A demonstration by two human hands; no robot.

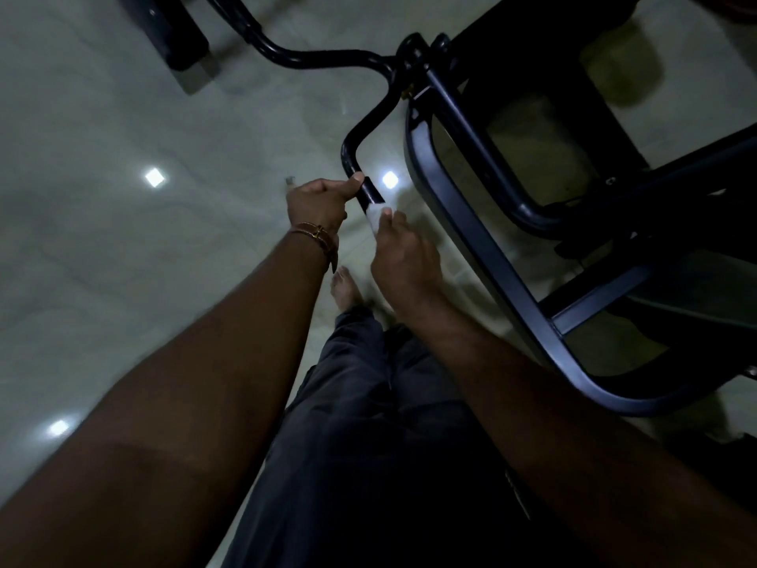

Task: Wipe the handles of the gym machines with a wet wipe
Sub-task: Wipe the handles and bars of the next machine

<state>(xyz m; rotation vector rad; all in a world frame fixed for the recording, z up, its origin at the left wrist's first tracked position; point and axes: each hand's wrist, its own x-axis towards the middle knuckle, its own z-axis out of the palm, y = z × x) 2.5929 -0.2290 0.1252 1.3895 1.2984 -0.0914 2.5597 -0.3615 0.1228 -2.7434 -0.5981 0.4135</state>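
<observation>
L hand [317, 205] grips handle [370, 194]; R hand [403, 256] holds wipe [373, 217]; frame [483, 256] beside.

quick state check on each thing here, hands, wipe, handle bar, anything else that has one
left hand: grips the curved black metal handle bar, thumb on top
right hand: holds the white wet wipe against the bar's lower end
white wet wipe: bunched, pressed around the bar
curved black metal handle bar: held by both hands, glossy above the wipe
brown wrist band: worn on the left wrist
dark blue machine frame: untouched
</observation>
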